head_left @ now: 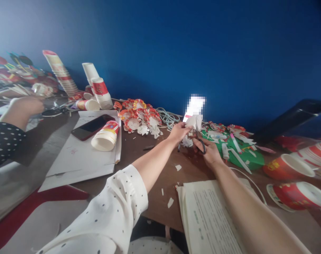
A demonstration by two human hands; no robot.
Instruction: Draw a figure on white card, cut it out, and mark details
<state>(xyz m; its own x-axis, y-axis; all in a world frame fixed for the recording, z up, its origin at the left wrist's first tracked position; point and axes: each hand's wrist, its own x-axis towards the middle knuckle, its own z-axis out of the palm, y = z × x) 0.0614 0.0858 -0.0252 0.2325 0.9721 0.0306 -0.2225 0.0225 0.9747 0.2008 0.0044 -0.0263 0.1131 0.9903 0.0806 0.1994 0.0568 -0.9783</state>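
Observation:
In the middle of the table, my left hand point(179, 132) pinches a piece of white paper point(194, 121). My right hand point(209, 152) is closed round a pair of scissors point(202, 145) with black handles, whose blades point up at the paper. Just behind the paper stands a phone point(196, 104) with a bright, blurred-out screen. Small white scraps point(178, 167) lie on the table below my hands. To the left of them is a heap of cut red-and-white paper cup pieces point(139, 118).
A stack of paper cups point(61, 72), a dark phone point(93, 127) and a cup point(106, 135) on a white box point(70, 158) are at left. Another person's hand point(26, 106) works there. An open book point(208, 215) lies in front; red cups point(288, 167) are at right.

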